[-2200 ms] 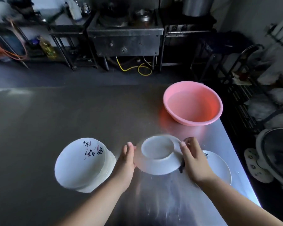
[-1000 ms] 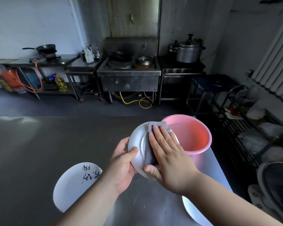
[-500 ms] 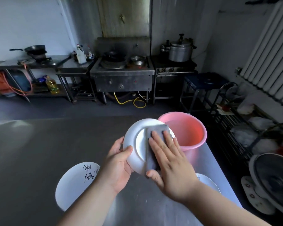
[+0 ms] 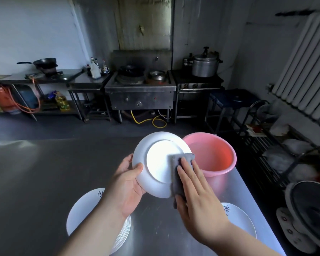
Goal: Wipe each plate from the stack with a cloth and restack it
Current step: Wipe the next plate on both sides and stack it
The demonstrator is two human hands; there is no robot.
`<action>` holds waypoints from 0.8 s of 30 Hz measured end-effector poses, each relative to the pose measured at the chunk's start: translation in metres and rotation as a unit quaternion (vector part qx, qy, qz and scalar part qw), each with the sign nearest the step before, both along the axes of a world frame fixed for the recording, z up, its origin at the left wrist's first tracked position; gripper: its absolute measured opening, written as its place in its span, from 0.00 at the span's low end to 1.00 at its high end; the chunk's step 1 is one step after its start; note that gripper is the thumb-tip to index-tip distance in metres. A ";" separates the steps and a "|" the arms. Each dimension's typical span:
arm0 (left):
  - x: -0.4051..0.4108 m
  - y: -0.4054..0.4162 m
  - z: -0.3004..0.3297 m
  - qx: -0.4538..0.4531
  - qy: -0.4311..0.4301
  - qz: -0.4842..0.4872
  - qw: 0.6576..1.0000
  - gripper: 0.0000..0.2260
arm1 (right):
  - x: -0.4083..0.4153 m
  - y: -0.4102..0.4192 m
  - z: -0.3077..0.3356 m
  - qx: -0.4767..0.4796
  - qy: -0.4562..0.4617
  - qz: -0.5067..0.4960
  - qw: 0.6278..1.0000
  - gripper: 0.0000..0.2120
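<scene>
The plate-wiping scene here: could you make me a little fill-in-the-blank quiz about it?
1. The left hand holds a white plate by its ____.
2. The right hand presses a grey ____ against the plate.
3. The basin behind the plate is ____ in colour.
4. The stack of plates lies below the ____ arm.

Missing words: rim; cloth; pink; left

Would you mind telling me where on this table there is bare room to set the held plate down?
The table lies bare left of the plate stack. A narrower free strip runs between that stack and the single plate. It is crowded at the right edge, around the pink basin.
</scene>
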State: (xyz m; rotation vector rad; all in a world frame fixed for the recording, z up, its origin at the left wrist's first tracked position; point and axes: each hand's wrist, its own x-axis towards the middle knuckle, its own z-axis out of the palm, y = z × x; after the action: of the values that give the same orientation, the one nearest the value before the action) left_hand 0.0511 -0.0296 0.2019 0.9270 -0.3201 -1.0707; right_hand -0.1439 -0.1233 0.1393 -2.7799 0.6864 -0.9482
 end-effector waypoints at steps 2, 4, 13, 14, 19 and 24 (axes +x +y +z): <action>0.005 0.004 0.003 0.007 -0.028 -0.019 0.999 0.20 | -0.006 -0.009 0.006 0.020 -0.009 0.041 0.999 0.33; 0.012 0.008 0.006 0.016 -0.060 -0.053 0.997 0.24 | -0.009 -0.029 0.030 0.061 -0.008 0.096 0.993 0.36; 0.024 0.007 0.030 -0.002 -0.116 -0.150 0.982 0.24 | 0.014 -0.063 0.119 -0.036 0.011 0.192 0.981 0.28; 0.026 0.008 0.032 -0.015 -0.108 -0.136 0.985 0.24 | 0.008 -0.059 0.113 -0.028 -0.012 0.176 0.984 0.28; 0.029 0.009 0.032 -0.033 -0.081 -0.113 0.990 0.24 | -0.013 -0.037 0.083 0.017 -0.075 0.104 0.992 0.28; 0.014 0.000 0.031 -0.039 -0.080 -0.124 0.988 0.24 | 0.003 -0.064 0.119 0.001 -0.026 0.132 0.991 0.24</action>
State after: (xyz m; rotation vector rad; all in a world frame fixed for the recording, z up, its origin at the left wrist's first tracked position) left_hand 0.0654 -0.0300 0.2331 0.9221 -0.6190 -1.2035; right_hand -0.1414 -0.1874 0.2587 -2.7424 0.3006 -0.9593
